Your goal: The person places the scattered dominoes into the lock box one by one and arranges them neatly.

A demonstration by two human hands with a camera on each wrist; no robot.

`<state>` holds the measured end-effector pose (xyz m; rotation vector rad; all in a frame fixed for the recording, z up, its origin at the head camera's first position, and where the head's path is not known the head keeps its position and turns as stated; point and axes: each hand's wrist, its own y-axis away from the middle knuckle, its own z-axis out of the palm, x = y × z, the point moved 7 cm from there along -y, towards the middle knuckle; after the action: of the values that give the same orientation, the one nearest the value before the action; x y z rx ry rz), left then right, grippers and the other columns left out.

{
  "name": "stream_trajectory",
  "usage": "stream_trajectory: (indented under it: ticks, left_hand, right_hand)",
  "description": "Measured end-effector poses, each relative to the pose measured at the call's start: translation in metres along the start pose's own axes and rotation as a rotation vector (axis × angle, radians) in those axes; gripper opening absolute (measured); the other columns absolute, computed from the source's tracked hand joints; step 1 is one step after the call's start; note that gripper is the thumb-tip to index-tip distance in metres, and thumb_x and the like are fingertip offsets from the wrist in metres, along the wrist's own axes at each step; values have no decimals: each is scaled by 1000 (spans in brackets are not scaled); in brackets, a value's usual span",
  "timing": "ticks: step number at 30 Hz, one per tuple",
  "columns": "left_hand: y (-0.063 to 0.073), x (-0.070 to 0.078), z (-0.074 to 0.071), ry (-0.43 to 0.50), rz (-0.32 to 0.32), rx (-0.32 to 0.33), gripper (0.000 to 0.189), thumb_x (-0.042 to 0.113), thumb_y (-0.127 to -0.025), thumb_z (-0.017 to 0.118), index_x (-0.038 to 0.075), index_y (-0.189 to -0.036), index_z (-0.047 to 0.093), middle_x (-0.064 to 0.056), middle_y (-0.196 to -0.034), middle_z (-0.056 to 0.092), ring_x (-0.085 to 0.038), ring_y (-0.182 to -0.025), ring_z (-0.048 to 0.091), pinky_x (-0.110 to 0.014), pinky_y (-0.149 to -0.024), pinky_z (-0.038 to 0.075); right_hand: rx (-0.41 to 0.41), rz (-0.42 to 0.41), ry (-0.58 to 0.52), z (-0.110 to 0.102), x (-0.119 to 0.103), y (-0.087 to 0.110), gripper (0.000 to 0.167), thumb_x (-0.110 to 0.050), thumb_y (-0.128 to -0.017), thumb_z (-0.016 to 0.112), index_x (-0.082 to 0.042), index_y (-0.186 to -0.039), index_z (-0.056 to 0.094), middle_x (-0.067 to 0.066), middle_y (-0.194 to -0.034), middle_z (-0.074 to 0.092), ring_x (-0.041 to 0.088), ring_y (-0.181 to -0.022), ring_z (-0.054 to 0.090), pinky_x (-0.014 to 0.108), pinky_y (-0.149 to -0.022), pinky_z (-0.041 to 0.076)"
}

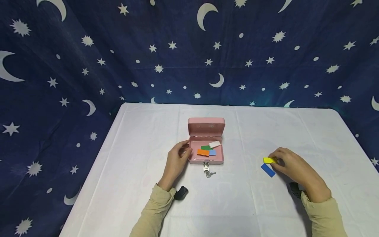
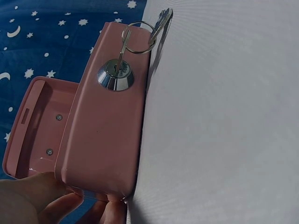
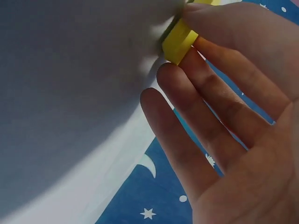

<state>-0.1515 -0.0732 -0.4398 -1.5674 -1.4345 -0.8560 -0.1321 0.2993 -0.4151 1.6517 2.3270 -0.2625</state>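
Note:
A pink metal cash box (image 1: 192,162) stands on the table with its lid (image 1: 206,127) raised. Inside lie an orange block (image 1: 203,152), a green block (image 1: 206,148), a white block (image 1: 214,144) and a light blue block (image 1: 212,152). My left hand (image 1: 176,160) grips the box's left side, thumb near the front corner. In the head view, my right hand (image 1: 291,166) pinches a yellow block (image 1: 268,160) between thumb and fingers, low over the table. Just in front of it lies a dark blue block (image 1: 268,170). The right wrist view shows the other fingers (image 3: 182,140) extended.
A key (image 2: 122,51) sits in the lock (image 2: 115,77) on the box's front, with a ring and a second key (image 2: 161,25) hanging from it. White cloth covers the table (image 1: 142,131). Behind it hangs a dark blue curtain (image 1: 177,33) with moons and stars.

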Motion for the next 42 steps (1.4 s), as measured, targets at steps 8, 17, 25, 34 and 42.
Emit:
stream_trajectory:
  ticks: [8,17,25,34,42]
  left_hand:
    - [0,1,0,2,-6,0,38,12,-94,69,4,-131,62,-12,-118,69,-21,-102,68,-26,-83,58]
    - [0,-1,0,11,-10,2,37,12,-94,68,4,-130,63,-13,-116,68,-21,-100,69,-26,-82,59]
    - [0,0,0,13,-1,2,37,12,-94,68,4,-130,63,-13,-117,68,-22,-101,69,-26,-83,59]
    - [0,0,0,9,-5,2,38,13,-94,68,5,-131,63,-13,-118,68,-22,-102,68,-27,-84,59]
    - [0,0,-1,-16,1,3,37,14,-95,68,6,-130,63,-12,-118,68,-21,-103,68,-29,-85,58]
  right_hand:
    - [14,-35,3,-6,-11,-6,22,-6,-81,78,4,-100,71,8,-92,64,24,-84,60,49,-78,55]
    - [34,-79,15,-8,-29,-15,22,-8,-83,78,2,-101,72,10,-94,65,27,-87,62,49,-80,55]
    - [64,-143,7,-9,-46,-23,20,-5,-82,78,-1,-100,72,9,-95,65,26,-87,62,45,-76,55]
    - [81,-192,5,-13,-66,-32,18,-5,-83,78,-4,-101,73,6,-96,66,24,-88,62,42,-75,55]
    - [69,-186,-7,-10,-75,-41,18,-6,-85,76,-1,-101,73,8,-96,67,25,-89,63,44,-79,56]
